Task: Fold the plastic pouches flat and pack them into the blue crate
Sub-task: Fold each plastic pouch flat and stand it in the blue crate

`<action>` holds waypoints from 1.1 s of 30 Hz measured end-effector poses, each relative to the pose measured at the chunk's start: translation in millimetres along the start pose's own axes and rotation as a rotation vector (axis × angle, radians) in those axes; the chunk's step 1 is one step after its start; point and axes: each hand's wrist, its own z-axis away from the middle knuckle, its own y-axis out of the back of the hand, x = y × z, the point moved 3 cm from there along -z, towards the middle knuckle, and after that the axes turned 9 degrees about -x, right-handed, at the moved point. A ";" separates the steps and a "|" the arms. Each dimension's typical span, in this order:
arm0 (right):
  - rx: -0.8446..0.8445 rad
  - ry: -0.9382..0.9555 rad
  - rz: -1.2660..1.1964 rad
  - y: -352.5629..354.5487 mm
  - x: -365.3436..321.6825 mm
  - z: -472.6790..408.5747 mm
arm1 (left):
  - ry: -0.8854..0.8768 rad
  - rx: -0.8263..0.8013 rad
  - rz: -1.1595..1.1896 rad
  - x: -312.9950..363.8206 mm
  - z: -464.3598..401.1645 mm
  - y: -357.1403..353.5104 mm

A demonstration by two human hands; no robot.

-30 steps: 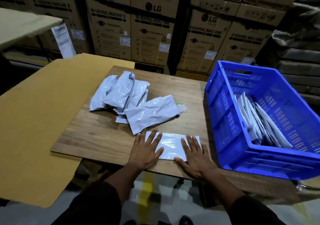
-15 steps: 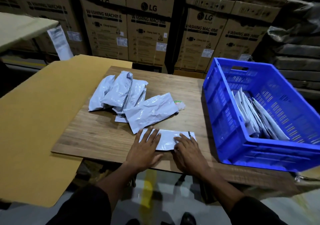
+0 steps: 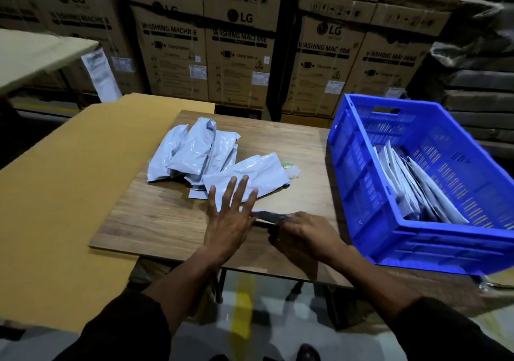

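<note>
A folded grey pouch [image 3: 268, 216] lies near the front of the wooden table [image 3: 155, 221], mostly covered by my hands. My right hand [image 3: 303, 234] grips its right end with curled fingers. My left hand [image 3: 230, 216] has its fingers straight and spread, over the pouch's left end and reaching onto the nearest loose pouch [image 3: 250, 175]. A heap of puffy grey pouches [image 3: 192, 149] lies behind. The blue crate [image 3: 361, 182] at the right holds several flat pouches [image 3: 411, 188] standing on edge.
A large sheet of tan cardboard [image 3: 55, 193] lies under and left of the table. Stacked washing-machine cartons [image 3: 239, 54] form a wall behind. A small white wad with a coloured sticker [image 3: 290, 169] sits beside the loose pouch. The crate overhangs the table's right side.
The flat pouch has been folded narrower. My right hand went from flat to curled round its right end, and my left hand slid forward toward the loose pouch.
</note>
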 end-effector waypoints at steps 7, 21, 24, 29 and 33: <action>-0.074 -0.359 -0.762 29.5 22.4 -13.0 | -0.175 0.041 0.160 2.9 1.5 -1.8; 0.001 -0.382 -0.234 -71.5 -29.6 -15.6 | -0.100 -0.162 0.231 32.1 15.2 -44.5; -0.007 -0.387 -0.327 -89.7 -28.6 -16.5 | -0.077 -0.079 0.402 39.4 0.7 -43.6; -0.103 -0.473 -0.297 -85.6 -34.9 -25.8 | -0.076 -0.152 0.411 41.6 1.5 -59.0; -0.087 -0.507 -0.247 -90.4 -35.0 -30.0 | -0.010 -0.195 0.416 38.7 1.6 -71.6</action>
